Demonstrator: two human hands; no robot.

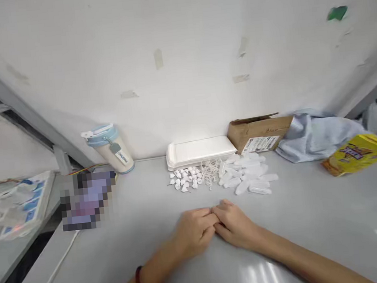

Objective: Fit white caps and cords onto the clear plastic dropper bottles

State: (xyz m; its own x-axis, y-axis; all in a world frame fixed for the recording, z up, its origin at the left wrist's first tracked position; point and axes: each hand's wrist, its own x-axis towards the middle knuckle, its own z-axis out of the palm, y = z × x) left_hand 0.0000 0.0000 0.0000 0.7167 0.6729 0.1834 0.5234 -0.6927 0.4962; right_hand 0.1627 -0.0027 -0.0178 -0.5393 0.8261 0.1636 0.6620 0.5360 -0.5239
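My left hand point(197, 230) and my right hand point(235, 225) meet at the middle of the grey table, low in the view. Both are closed, their curled fingers touching where they come together. The inside of each hand is hidden, so I cannot make out what they hold, if anything. Just beyond them lie small white caps point(183, 178) with thin tips, a tangle of thin whitish cords point(210, 170) and a heap of translucent plastic pieces point(249, 171). Behind these, a stack of flat white trays point(202, 149) rests against the wall.
A cream cup with a blue lid point(112, 151) stands at back left, near a blurred-out phone point(92, 202) with a white cable point(54, 274). At back right are a cardboard box point(261, 134), a blue-grey cloth point(314, 136) and a yellow snack bag point(356, 154).
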